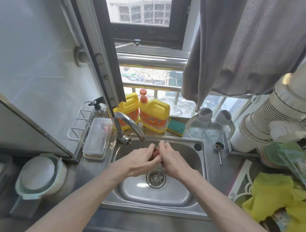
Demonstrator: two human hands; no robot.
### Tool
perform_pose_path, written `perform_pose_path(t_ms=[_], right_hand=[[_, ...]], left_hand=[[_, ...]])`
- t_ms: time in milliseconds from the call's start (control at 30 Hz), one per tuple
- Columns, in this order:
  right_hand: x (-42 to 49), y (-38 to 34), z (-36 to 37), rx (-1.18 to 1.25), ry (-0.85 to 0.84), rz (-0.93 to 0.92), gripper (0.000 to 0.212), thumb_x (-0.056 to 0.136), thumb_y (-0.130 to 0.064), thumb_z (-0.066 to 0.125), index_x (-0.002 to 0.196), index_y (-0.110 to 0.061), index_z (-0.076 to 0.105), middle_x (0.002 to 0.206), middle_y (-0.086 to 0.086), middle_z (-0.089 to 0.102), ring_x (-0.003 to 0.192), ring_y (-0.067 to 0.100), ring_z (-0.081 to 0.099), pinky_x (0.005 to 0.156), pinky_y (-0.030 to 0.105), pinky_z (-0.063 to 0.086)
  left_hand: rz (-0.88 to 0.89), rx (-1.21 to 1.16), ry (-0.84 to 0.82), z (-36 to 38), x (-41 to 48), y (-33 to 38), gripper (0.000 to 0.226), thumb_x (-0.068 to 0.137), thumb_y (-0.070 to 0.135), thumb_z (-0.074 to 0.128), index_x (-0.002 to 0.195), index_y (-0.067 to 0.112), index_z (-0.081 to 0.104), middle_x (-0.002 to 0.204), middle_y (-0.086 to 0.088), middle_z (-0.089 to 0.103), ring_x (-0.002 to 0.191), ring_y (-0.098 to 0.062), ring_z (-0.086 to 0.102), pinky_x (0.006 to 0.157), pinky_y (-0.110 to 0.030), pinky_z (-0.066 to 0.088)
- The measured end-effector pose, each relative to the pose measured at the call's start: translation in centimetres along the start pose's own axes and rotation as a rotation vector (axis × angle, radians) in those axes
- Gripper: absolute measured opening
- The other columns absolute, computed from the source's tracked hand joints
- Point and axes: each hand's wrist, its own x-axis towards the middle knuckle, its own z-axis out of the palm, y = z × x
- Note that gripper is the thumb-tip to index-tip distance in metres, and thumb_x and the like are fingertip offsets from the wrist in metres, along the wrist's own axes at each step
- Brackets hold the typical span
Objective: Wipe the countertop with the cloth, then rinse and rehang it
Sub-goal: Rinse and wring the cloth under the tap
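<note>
Over the steel sink point(205, 166), just below the faucet point(128, 121) spout, my left hand point(141, 161) and my right hand point(174, 161) meet. Their fingers close together around a small reddish-brown thing point(155, 153), most of it hidden, so I cannot tell what it is. No running water shows clearly. A large grey cloth point(243, 49) hangs from above in front of the window, at the upper right, apart from both hands. The drain strainer point(156, 178) lies bare below my wrists.
Two yellow detergent bottles point(154, 116), a green-yellow sponge point(175, 127) and two glass jugs point(198, 123) line the sill behind the sink. A clear plastic box point(97, 138) and a lidded bowl point(41, 173) stand left. A yellow cloth point(277, 194) lies on the rack at right.
</note>
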Motion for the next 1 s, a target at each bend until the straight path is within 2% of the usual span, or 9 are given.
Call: perform_pose_path(t_ms=[167, 267, 367, 467, 567, 633, 800, 900, 1000], right_hand=[[-0.9, -0.9, 0.4, 0.03, 0.213, -0.143, 0.057, 0.085, 0.009, 0.06, 0.132, -0.012, 0.037, 0.13, 0.011, 0.04, 0.085, 0.038, 0.064, 0.06, 0.047, 0.052], [-2.1, -1.1, 0.7, -0.02, 0.41, -0.22, 0.071, 0.087, 0.006, 0.062, 0.152, -0.012, 0.04, 0.147, 0.007, 0.047, 0.127, 0.028, 0.058, 0.089, 0.044, 0.062], [-2.9, -1.6, 1.2, -0.094, 0.522, -0.291, 0.064, 0.092, 0.004, 0.048, 0.156, 0.0, 0.04, 0.151, 0.015, 0.053, 0.135, 0.027, 0.055, 0.112, 0.036, 0.05], [-2.8, -2.4, 1.8, -0.122, 0.605, -0.229, 0.056, 0.096, 0.0, 0.051, 0.151, 0.002, 0.046, 0.137, 0.012, 0.062, 0.109, 0.024, 0.064, 0.097, 0.033, 0.057], [-2.1, -3.4, 0.8, -0.253, 0.669, -0.177, 0.026, 0.1, -0.011, 0.057, 0.125, -0.01, 0.065, 0.095, -0.001, 0.065, 0.073, 0.014, 0.064, 0.054, 0.027, 0.057], [-1.5, -3.6, -0.7, -0.354, 0.672, -0.16, 0.019, 0.104, -0.02, 0.053, 0.089, -0.019, 0.065, 0.067, -0.006, 0.059, 0.048, 0.012, 0.061, 0.036, 0.028, 0.042], [-0.7, -3.0, -2.6, -0.456, 0.485, -0.24, 0.037, 0.067, -0.015, 0.09, 0.05, -0.02, 0.057, 0.037, -0.002, 0.055, 0.026, 0.019, 0.051, 0.035, 0.021, 0.029], [-0.5, -3.4, -4.0, -0.431, 0.29, -0.226, 0.043, 0.068, -0.009, 0.079, 0.045, -0.022, 0.045, 0.037, 0.001, 0.054, 0.028, 0.02, 0.039, 0.041, 0.023, 0.028], [-0.1, -3.2, -4.5, -0.356, 0.192, -0.222, 0.025, 0.081, -0.01, 0.059, 0.06, -0.021, 0.054, 0.061, 0.008, 0.07, 0.049, 0.026, 0.052, 0.055, 0.03, 0.039]], left_hand=[[0.012, 0.151, 0.384, 0.5, 0.5, -0.7, 0.046, 0.106, 0.05, 0.016, 0.092, 0.022, 0.05, 0.076, -0.007, 0.073, 0.073, -0.032, 0.068, 0.068, -0.043, 0.053], [-0.038, 0.105, 0.465, 0.5, 0.8, -1.2, 0.066, 0.105, 0.053, 0.014, 0.089, 0.023, 0.07, 0.08, -0.004, 0.078, 0.077, -0.027, 0.071, 0.071, -0.042, 0.056], [-0.066, -0.013, 0.486, 0.8, 1.1, -0.7, 0.071, 0.104, 0.051, 0.013, 0.069, 0.017, 0.065, 0.065, -0.002, 0.071, 0.063, -0.019, 0.068, 0.063, -0.038, 0.052], [-0.105, -0.139, 0.536, 1.2, 1.2, 0.6, 0.067, 0.108, 0.038, 0.022, 0.051, 0.016, 0.05, 0.048, 0.001, 0.056, 0.047, -0.01, 0.055, 0.05, -0.027, 0.036], [-0.177, -0.271, 0.588, 1.5, 1.3, 1.6, 0.064, 0.108, 0.034, 0.025, 0.048, 0.017, 0.042, 0.046, 0.002, 0.048, 0.044, -0.012, 0.047, 0.05, -0.03, 0.033], [-0.211, -0.324, 0.585, 1.5, 1.2, 1.9, 0.062, 0.108, 0.033, 0.025, 0.05, 0.017, 0.042, 0.049, 0.001, 0.05, 0.047, -0.014, 0.045, 0.055, -0.032, 0.032], [-0.202, -0.178, 0.623, 1.2, 0.5, 2.0, 0.076, 0.107, 0.044, 0.016, 0.049, 0.011, 0.051, 0.055, -0.011, 0.063, 0.052, -0.028, 0.06, 0.053, -0.036, 0.041], [-0.181, -0.049, 0.619, 0.7, 0.2, 2.4, 0.077, 0.108, 0.04, 0.018, 0.049, 0.006, 0.054, 0.052, -0.012, 0.062, 0.05, -0.029, 0.058, 0.053, -0.036, 0.041], [-0.115, 0.166, 0.622, 0.5, -0.1, 2.1, 0.077, 0.109, 0.034, 0.018, 0.047, 0.008, 0.057, 0.05, -0.014, 0.063, 0.048, -0.031, 0.062, 0.05, -0.034, 0.043]])
